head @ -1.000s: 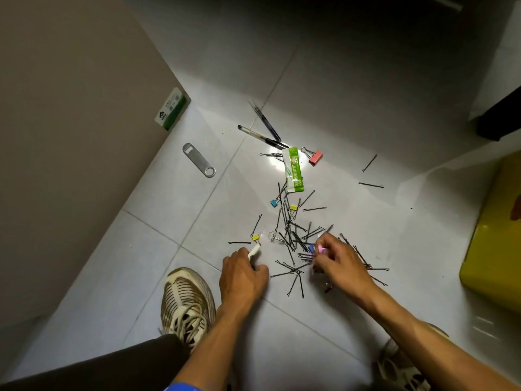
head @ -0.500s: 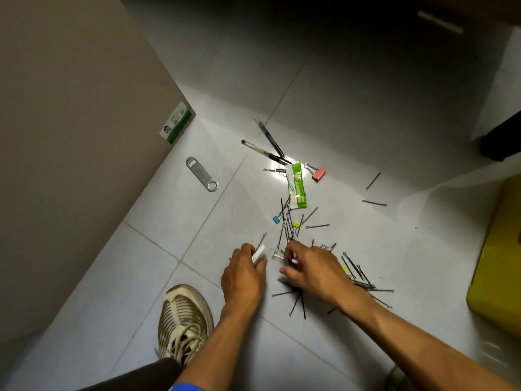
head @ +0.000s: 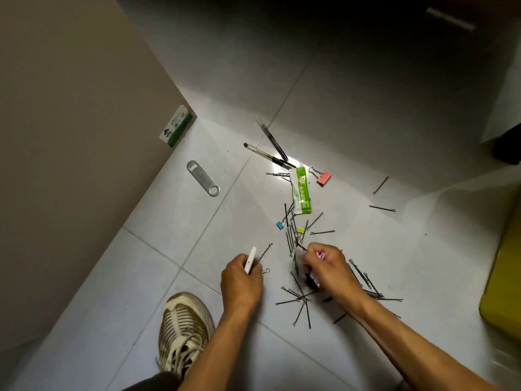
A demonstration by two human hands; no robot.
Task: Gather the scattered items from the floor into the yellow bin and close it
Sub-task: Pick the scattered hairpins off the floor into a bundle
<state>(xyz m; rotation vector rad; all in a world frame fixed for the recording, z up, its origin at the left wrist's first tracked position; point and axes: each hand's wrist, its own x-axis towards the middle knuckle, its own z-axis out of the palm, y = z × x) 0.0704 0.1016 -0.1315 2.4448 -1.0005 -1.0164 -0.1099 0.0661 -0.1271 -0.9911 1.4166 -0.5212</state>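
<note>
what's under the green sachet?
The green sachet lies over the tip of a pen at its top end and over some black hairpins at its bottom end. Whatever lies beneath its middle is covered.

The floor (head: 174, 266) on the left of the left hand (head: 241, 280) is bare tile up to the beige wall (head: 70, 136), which closes that side. A shoe (head: 184, 331) stands just below this hand. In front, many hairpins (head: 293, 238) lie scattered, then a green sachet (head: 302, 190), two pens (head: 270, 156) and a pink clip (head: 323, 177). A bottle opener (head: 203, 178) lies apart near the wall. The yellow bin (head: 504, 277) blocks the right edge; between it and the right hand (head: 328, 270) the tile is mostly free.
</note>
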